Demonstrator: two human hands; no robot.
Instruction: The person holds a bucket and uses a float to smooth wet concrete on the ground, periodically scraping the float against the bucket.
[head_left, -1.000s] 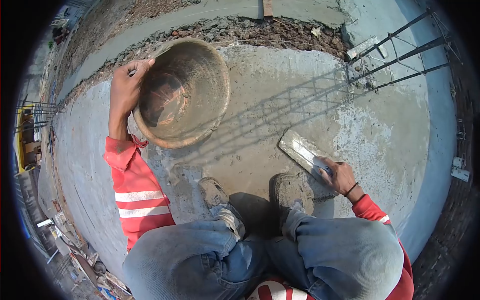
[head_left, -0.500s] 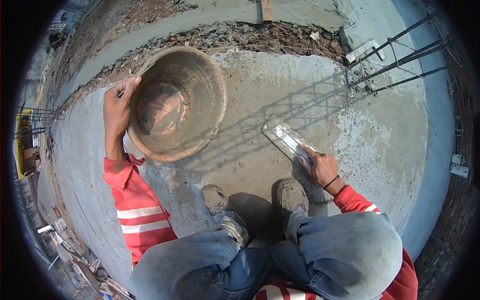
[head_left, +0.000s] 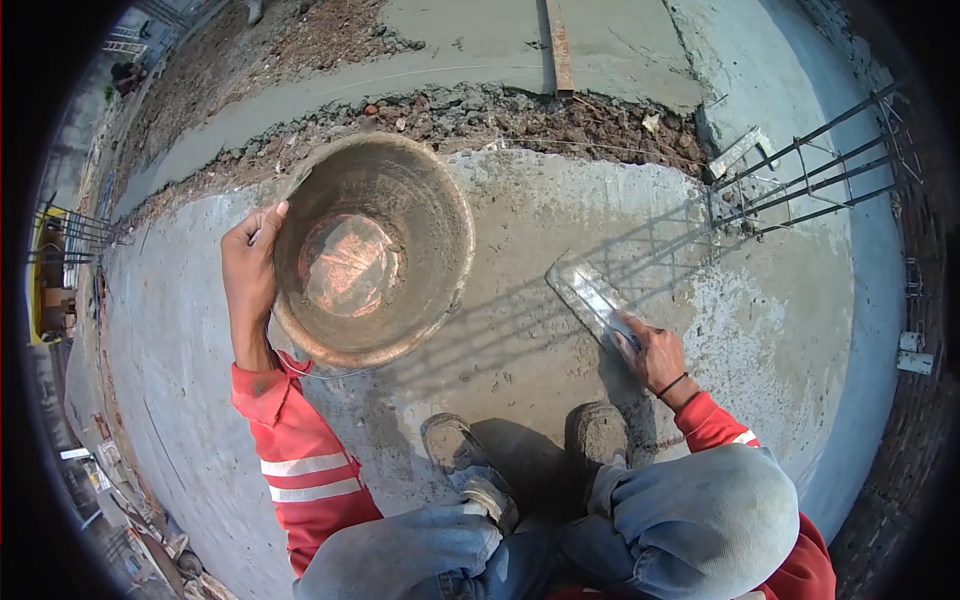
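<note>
My left hand [head_left: 250, 262] grips the left rim of a round, mortar-stained bowl [head_left: 430, 240], which is tilted so its inside shows; a thin coat of residue lines it. My right hand [head_left: 655, 358] is closed around the handle of a flat metal trowel [head_left: 588, 293]. The trowel's blade lies on or just above the damp grey concrete surface [head_left: 520, 220], right of the bowl. Below the hands, my two muddy shoes [head_left: 598, 432] rest on the same concrete.
Steel rebar [head_left: 815, 180] juts from the concrete at the upper right, beside a whitish block [head_left: 735, 152]. Rubble and soil [head_left: 600, 130] run along the far edge, with a rusty metal bar [head_left: 560, 50] beyond. Debris [head_left: 150, 540] lies at the lower left.
The bowl in my left hand has moved lower in view and turned to show more of its inside. The trowel first shifted left, then back right. The view has shifted, showing more ground beyond the rubble.
</note>
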